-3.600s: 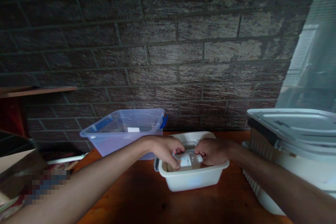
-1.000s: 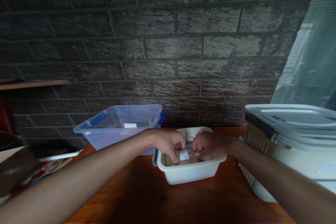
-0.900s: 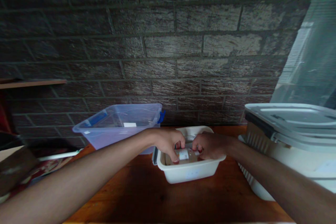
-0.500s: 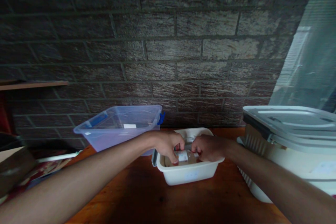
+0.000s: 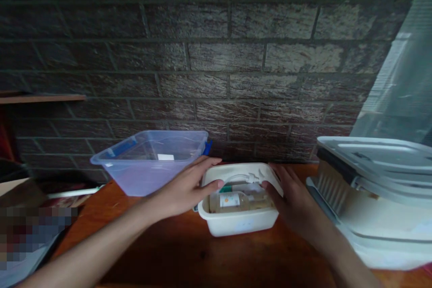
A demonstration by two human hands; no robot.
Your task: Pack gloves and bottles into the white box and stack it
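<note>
A small white plastic tub (image 5: pixel 238 224) stands on the wooden table. A clear bottle with a white label (image 5: pixel 236 201) lies on its side inside it, beside other small items. My left hand (image 5: pixel 189 184) rests against the tub's left rim, fingers stretched out, thumb on the edge. My right hand (image 5: pixel 293 200) lies flat against the tub's right side, fingers extended. Neither hand holds the bottle.
A clear purple-tinted bin (image 5: pixel 148 162) with a blue latch stands at the left behind my left hand. A large white lidded container (image 5: pixel 378 189) fills the right side. A dark brick wall (image 5: pixel 216 54) rises right behind the table (image 5: pixel 189 256). Clutter lies at the far left.
Both hands have let go of the bottle and come out of the tub. They now lie open on its left and right sides. The bottle lies in the tub.
</note>
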